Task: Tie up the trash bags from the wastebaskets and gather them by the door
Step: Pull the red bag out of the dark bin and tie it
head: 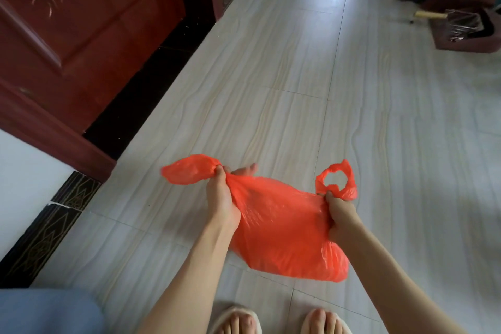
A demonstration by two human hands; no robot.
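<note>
An orange-red plastic trash bag point(282, 230) hangs above the tiled floor in front of me, its body sagging low between my arms. My left hand point(221, 198) is shut on the bag's left handle, whose loose end sticks out to the left. My right hand point(340, 215) is shut on the right handle, and that handle's loop stands up above my fist. The two handles are pulled apart and the mouth of the bag is stretched between my hands. A dark red wooden door point(81, 22) stands at the upper left.
Light grey floor tiles point(298, 76) run ahead. A dark baseboard point(67, 198) lines the white wall on the left. At the upper right sit a dark red dustpan-like container point(466, 30) and piled bags. My sandalled feet point(279, 323) show at the bottom edge.
</note>
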